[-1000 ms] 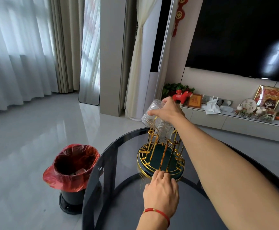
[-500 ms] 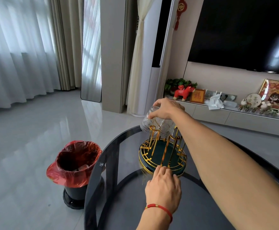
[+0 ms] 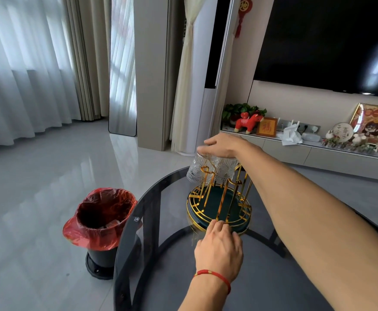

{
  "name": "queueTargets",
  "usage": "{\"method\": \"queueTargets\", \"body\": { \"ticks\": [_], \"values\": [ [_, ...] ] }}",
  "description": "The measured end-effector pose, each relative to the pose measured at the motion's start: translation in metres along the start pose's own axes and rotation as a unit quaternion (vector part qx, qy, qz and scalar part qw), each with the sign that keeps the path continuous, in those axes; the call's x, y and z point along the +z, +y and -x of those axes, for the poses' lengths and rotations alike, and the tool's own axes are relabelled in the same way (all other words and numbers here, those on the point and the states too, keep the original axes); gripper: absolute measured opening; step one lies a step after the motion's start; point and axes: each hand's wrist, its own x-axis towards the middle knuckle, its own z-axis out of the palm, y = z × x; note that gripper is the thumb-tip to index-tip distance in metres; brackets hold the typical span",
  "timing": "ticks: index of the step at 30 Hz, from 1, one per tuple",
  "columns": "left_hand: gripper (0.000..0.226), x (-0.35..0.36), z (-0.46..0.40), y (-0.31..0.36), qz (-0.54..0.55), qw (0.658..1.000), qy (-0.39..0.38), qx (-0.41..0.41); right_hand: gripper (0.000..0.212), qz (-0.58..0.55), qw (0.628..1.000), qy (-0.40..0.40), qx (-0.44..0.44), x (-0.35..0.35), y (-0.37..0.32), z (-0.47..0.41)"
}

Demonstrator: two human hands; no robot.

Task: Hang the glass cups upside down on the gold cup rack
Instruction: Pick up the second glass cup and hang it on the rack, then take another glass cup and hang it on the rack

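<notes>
On the floor at far left stands a bin (image 3: 100,223) lined with a red bag, just beside the edge of the round dark-glass counter (image 3: 161,254). On the counter sits the rack (image 3: 218,205), a round green base ringed in gold with upright gold prongs rising from it. The left hand (image 3: 218,250), a red cord around its wrist, rests on the counter at the near rim of the rack; its fingers (image 3: 217,227) lie close together and touch the gold rim, gripping nothing. At the far side of the rack two ribbed cups hang upside down over prongs, side by side and touching or nearly so: the left cup (image 3: 198,170) and the right cup (image 3: 225,168). The right hand (image 3: 223,144) lies flat across their upturned bases, palm down, fingers (image 3: 208,148) straight and loosely together rather than curled, so it rests on the cups instead of clasping one. The right forearm runs from the lower right corner.
</notes>
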Motion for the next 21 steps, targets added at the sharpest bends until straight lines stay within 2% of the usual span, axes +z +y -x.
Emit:
{"method": "queueTargets", "body": {
  "ticks": [2, 5, 9, 13, 17, 21],
  "values": [
    [0.042, -0.001, 0.0, 0.0, 0.004, 1.0, 0.009, -0.001, 0.076, -0.079, 0.996, 0.037, -0.004, 0.0, 0.006, 0.006],
    [0.038, -0.003, -0.002, 0.0, 0.009, 1.0, 0.016, -0.009, 0.067, -0.221, 0.969, 0.111, -0.012, 0.002, 0.02, 0.023],
    [0.032, -0.005, -0.001, 0.004, 0.009, 1.0, 0.011, -0.014, 0.057, -0.258, 0.941, 0.219, 0.012, 0.01, 0.06, 0.075],
    [0.027, -0.007, 0.001, 0.001, -0.012, 1.0, 0.01, 0.016, 0.05, -0.155, 0.954, 0.248, 0.061, 0.024, 0.106, 0.144],
    [0.028, -0.003, 0.009, 0.006, -0.03, 0.999, -0.01, 0.045, 0.033, 0.028, 0.977, 0.167, 0.132, 0.041, 0.148, 0.215],
    [0.034, 0.005, 0.021, 0.025, -0.013, 0.997, -0.008, 0.073, 0.061, 0.097, 0.966, 0.09, 0.22, 0.052, 0.183, 0.252]
  ]
}}
